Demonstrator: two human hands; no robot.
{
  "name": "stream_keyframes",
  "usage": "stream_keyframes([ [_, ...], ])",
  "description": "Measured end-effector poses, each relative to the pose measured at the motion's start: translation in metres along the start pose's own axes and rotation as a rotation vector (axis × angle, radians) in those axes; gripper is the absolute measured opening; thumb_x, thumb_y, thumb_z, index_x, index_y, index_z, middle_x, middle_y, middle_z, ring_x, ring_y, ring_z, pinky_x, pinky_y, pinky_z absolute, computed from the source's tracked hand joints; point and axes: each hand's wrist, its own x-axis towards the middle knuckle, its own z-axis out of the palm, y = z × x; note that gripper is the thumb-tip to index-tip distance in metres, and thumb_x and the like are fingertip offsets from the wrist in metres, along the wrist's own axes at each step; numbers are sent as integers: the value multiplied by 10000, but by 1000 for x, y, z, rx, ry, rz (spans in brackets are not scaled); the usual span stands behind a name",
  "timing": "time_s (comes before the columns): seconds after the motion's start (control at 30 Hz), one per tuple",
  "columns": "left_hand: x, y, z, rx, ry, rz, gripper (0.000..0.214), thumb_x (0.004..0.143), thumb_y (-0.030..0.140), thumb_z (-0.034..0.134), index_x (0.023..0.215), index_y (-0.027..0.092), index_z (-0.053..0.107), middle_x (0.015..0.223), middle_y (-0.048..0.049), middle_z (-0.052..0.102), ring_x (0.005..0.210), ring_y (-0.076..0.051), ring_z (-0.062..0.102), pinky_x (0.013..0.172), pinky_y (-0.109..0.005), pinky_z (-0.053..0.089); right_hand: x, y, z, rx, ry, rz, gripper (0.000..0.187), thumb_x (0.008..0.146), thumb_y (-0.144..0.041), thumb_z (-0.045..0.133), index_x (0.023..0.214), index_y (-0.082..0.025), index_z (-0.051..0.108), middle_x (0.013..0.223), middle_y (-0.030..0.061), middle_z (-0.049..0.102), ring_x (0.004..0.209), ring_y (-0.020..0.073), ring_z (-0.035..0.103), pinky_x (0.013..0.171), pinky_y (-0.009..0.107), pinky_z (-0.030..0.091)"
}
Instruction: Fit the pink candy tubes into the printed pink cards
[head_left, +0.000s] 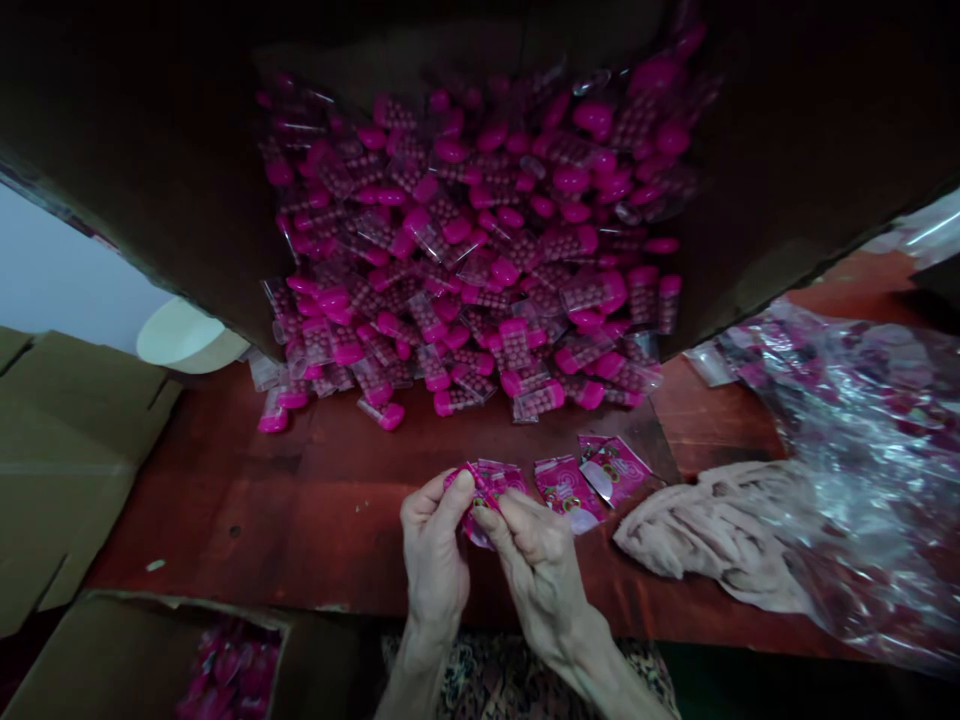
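The left hand (433, 548) and right hand (537, 572) both grip one pink foil sachet (491, 480), pinching it between thumbs and fingers above the red wooden worktop (225, 520); more sachets (592, 478) lie just beside it, below a heap of pink blister packs (465, 250).

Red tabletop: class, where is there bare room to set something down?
Bare red wood lies between the cardboard flap and the left hand, and a smaller patch between the pink blister-pack heap and plastic bag. Sachets crowd the centre.
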Motion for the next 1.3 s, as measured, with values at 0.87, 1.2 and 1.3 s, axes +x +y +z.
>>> stream_keyframes([
  [0.87,15,8,-6,-251,57,-202,209,504,184,824,657,139,689,628,-4,700,582,-88,612,637,-205,501,15,4,-6,89,-163,110,252,925,-249,417,854,-187,651,731,22,636,666,151,599,617,245,474],
  [1.2,29,23,-14,-415,180,-261,200,485,124,828,576,134,650,556,-11,677,521,-103,615,523,-180,489,76,81,-40,-746,-68,-79,335,809,-141,476,1121,-166,597,1078,150,546,967,312,492,802,442,434],
  [1.3,32,27,-9,-421,190,-244,253,422,135,854,564,132,645,541,-5,670,497,-101,601,479,-180,474,68,88,-34,-737,-51,-87,317,827,-163,439,1102,-152,598,1014,153,523,963,323,472,812,468,416],
])
